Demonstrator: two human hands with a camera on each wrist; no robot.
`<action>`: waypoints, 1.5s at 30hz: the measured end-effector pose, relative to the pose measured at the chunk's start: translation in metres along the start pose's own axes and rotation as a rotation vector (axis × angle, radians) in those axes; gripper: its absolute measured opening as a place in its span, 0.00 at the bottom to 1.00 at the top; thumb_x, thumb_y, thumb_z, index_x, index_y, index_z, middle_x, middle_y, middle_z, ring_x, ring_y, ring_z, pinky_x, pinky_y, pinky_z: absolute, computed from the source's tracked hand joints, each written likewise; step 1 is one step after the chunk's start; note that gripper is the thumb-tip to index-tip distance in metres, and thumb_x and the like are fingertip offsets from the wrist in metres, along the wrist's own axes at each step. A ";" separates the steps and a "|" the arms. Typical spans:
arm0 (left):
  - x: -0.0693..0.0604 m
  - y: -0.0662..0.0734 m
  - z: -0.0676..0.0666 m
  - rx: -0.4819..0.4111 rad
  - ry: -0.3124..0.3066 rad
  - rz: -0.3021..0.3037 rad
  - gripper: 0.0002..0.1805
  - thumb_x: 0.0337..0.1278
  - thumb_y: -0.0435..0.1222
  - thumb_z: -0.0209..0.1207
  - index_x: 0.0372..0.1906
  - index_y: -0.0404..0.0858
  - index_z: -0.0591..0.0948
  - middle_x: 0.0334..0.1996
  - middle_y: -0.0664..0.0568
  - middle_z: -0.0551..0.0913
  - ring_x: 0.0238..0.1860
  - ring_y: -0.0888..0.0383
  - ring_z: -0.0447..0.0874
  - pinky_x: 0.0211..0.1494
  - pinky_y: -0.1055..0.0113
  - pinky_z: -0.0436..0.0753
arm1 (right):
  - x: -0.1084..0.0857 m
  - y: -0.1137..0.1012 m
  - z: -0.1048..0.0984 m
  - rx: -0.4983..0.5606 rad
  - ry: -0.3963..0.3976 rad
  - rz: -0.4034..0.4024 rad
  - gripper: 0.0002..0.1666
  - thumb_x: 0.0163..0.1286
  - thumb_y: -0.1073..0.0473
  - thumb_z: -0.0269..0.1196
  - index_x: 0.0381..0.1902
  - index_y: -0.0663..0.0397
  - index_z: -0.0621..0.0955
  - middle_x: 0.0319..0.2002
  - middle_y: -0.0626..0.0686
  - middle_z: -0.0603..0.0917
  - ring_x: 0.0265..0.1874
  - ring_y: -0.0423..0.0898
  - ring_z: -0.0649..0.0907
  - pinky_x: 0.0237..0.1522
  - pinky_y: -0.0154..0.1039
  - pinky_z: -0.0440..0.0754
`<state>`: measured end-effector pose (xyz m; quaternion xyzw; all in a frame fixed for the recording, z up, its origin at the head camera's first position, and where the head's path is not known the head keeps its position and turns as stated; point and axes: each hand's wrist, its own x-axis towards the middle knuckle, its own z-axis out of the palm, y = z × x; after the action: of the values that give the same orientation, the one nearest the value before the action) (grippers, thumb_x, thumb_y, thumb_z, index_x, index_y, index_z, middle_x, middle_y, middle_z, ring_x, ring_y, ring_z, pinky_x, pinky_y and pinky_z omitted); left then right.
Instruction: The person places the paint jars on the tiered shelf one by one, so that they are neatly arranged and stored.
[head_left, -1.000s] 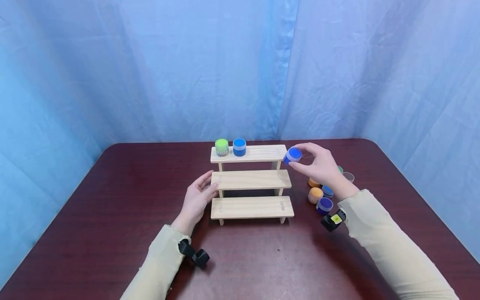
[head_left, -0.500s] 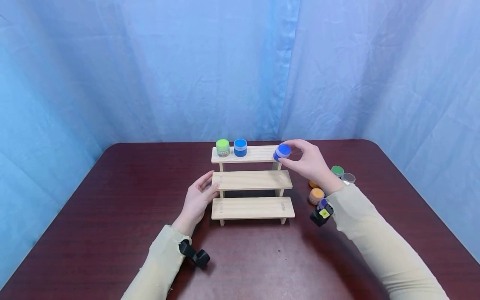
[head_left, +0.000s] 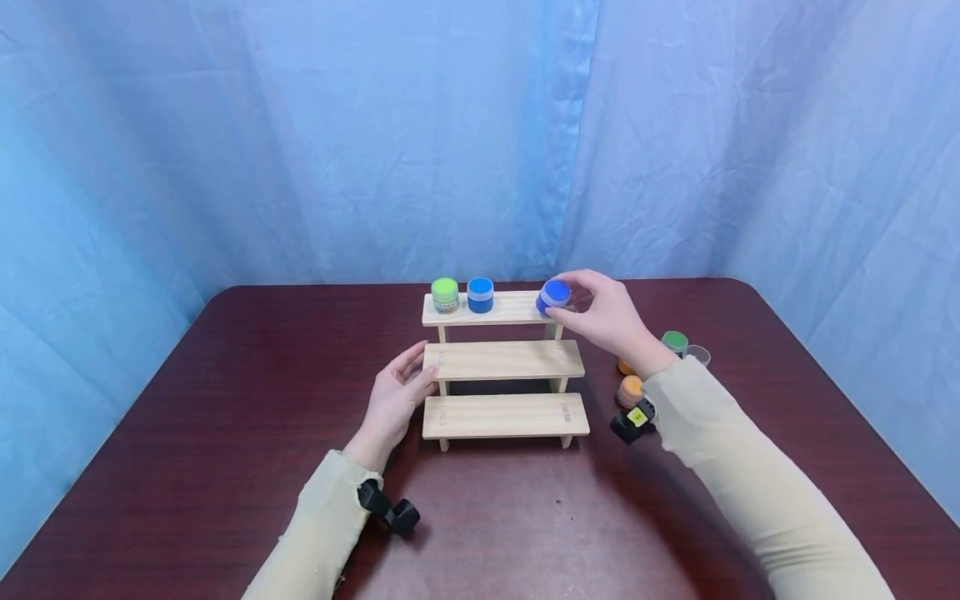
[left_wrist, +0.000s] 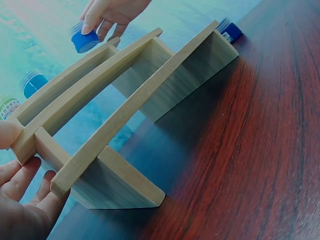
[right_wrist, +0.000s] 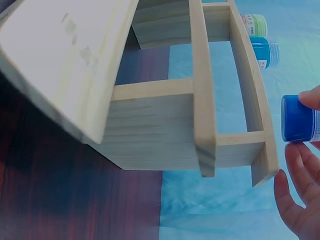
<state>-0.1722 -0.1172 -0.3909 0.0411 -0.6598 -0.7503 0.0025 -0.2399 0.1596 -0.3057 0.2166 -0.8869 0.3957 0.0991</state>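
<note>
A three-step wooden display rack point(head_left: 504, 360) stands on the dark table. My left hand point(head_left: 393, 406) grips the left end of its middle step, thumb on top and fingers below, as the left wrist view shows. With thumb and fingers, my right hand point(head_left: 603, 315) pinches a dark blue paint jar point(head_left: 554, 293) over the right part of the top step. In the right wrist view a gap separates that jar point(right_wrist: 299, 118) from the step. A light green paint jar point(head_left: 445, 296) and a blue paint jar point(head_left: 480, 296) stand side by side on the top step's left half.
Right of the rack stand more paint jars: an orange jar point(head_left: 630, 390), a green jar point(head_left: 674, 342) and one with a clear lid point(head_left: 698, 355). My right forearm partly covers this group. A blue curtain point(head_left: 405, 150) hangs behind the table.
My right hand has carried the dark blue jar leftward from beside the rack's right end to over the top step. The left hand has stayed on the rack.
</note>
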 end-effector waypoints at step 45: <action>0.002 0.001 0.001 0.006 -0.004 -0.003 0.30 0.65 0.27 0.53 0.70 0.34 0.61 0.67 0.37 0.65 0.62 0.45 0.70 0.61 0.53 0.73 | 0.035 -0.018 0.030 -0.094 -0.080 0.006 0.23 0.58 0.57 0.68 0.52 0.56 0.79 0.38 0.54 0.80 0.36 0.49 0.77 0.38 0.41 0.76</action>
<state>-0.1738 -0.1167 -0.3902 0.0407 -0.6618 -0.7486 0.0001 -0.2632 0.1158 -0.3021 0.2249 -0.9084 0.3449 0.0724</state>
